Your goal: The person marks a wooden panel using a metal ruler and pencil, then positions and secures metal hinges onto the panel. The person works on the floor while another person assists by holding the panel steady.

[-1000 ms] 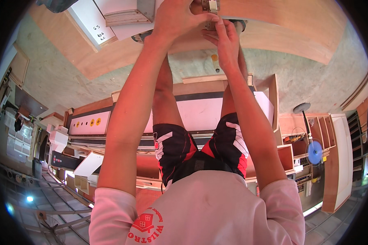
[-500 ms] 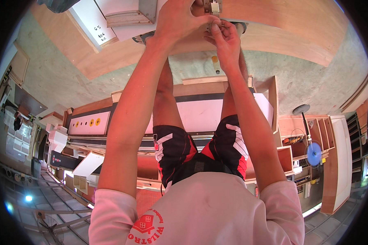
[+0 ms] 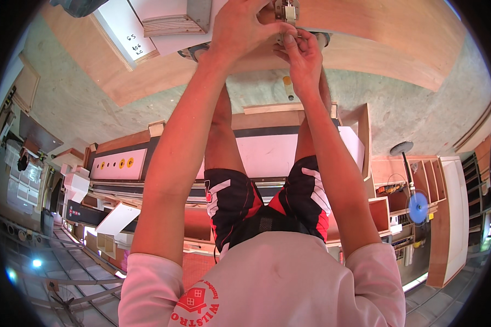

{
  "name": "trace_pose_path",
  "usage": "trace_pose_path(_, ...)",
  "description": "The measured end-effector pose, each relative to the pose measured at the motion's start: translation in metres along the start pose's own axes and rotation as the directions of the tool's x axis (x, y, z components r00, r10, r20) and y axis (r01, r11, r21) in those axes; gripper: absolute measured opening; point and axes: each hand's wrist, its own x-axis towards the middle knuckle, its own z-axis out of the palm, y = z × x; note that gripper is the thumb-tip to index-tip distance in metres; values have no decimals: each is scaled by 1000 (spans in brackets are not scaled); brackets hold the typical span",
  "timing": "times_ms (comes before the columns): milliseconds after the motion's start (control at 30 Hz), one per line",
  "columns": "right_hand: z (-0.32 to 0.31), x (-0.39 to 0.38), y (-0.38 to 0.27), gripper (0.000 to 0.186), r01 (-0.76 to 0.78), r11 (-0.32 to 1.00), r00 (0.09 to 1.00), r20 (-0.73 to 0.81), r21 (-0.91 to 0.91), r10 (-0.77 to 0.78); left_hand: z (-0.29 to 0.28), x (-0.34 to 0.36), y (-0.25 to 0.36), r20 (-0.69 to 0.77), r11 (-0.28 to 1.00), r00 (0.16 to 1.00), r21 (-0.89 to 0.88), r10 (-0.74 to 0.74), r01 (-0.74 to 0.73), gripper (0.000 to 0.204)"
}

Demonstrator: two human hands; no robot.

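Note:
A small silvery metal fitting [image 3: 287, 13], which looks like a cabinet hinge, is at the top middle by the wooden panel [image 3: 365, 27]. My left hand [image 3: 239, 28] reaches it from the left; its thumb stretches across the fitting's near end, and its other fingers curl beside it, partly cut off by the picture's edge. Just below, my right hand [image 3: 304, 57] is closed, with thumb and forefinger pinched together at the fitting's near end and touching my left thumb. What lies between the right fingertips is too small to make out.
A white board with handwriting [image 3: 128, 35] and a wooden-edged box [image 3: 174, 24] lie at upper left. A small yellowish bottle [image 3: 288, 87] is on the floor. Behind my legs stands a long white-topped bench [image 3: 256, 150]; a blue-bladed fan [image 3: 418, 207] and wooden shelving [image 3: 428, 177] are at right.
Both hands keep nearly the same grip at the metal fitting. The fitting and hands appear slightly lower and further right in the picture, along with a small shift of the whole view.

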Motion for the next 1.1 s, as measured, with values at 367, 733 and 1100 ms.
trace_pose_path(367,-2,0,1,46,-3,1000,1000,15,-3,3,-2,-1,6,11,999,999,3,-39,39,68)
trace_pose_path(733,-2,1,1,47,-3,1000,1000,9,-12,3,0,-1,4,-10,999,999,-35,-36,35,79)
trace_pose_path(1100,-4,2,4,44,7,1000,1000,11,-20,-7,-4,2,11,14,996,997,-43,-76,77,70)
